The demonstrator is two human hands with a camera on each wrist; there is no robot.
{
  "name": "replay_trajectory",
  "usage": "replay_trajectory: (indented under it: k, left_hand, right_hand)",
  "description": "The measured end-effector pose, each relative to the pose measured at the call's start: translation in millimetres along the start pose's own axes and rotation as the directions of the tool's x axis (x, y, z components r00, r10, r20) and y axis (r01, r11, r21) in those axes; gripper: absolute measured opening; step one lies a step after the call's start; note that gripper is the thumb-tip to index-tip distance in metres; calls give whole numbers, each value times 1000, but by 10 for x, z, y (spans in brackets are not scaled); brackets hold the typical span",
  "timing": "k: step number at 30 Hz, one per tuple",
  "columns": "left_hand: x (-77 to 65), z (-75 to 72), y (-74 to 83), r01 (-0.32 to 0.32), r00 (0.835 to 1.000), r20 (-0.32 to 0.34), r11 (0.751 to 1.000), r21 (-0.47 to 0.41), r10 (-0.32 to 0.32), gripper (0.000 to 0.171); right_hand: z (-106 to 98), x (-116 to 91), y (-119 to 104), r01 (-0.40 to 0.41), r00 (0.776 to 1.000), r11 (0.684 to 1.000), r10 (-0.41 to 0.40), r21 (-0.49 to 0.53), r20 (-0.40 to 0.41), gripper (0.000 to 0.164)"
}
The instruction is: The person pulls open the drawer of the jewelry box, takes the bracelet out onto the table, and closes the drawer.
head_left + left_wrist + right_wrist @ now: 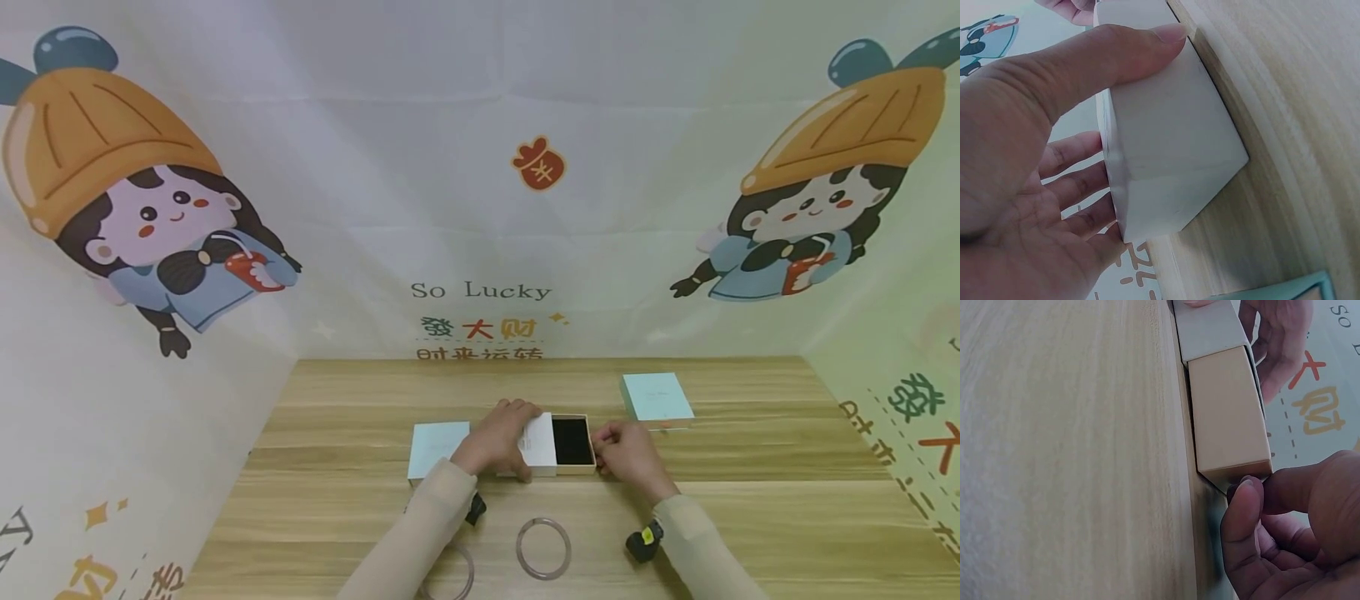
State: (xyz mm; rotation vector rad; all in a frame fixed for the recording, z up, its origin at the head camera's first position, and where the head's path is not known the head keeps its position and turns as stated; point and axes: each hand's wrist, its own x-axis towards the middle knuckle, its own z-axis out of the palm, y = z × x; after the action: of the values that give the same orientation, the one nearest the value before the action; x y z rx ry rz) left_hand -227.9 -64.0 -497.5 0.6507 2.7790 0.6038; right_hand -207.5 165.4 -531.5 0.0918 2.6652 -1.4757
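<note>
From where I stand, a pale blue box (pixel 439 447) sits on the desk (pixel 315 433) at the lower centre-left, just beside the left hand (pixel 498 437). Below it, a bangle (pixel 472 571) is partly hidden by the forearm.

The left hand lies over the left end of a white cover (pixel 538 447), gripping it: thumb along the near side, fingers spread along the far side. A second bangle (pixel 568 552) lies flat at the bottom centre, well apart from both hands.

Out of the cover's right end sticks a drawer (pixel 576 469) with a black lining (pixel 572 440), partway out. Cover and drawer make one line, its long axis running left to right between the hands; the drawer's outer end is nearer the right hand (pixel 628 454). That hand has thumb and finger pinching at this end, the others curled; exactly which bit is between the tips I cannot tell.

Beyond it, towards the right, rests another pale blue box (pixel 658 397).
</note>
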Motion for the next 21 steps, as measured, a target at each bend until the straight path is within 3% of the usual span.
replay_trajectory:
  k: [21]
  left_hand:
    - [5, 2, 10, 3, 1000, 4, 1000, -13, -3, 98]
  right_hand:
    - [79, -21, -52, 24, 999, 1000, -24, 10, -23, 10]
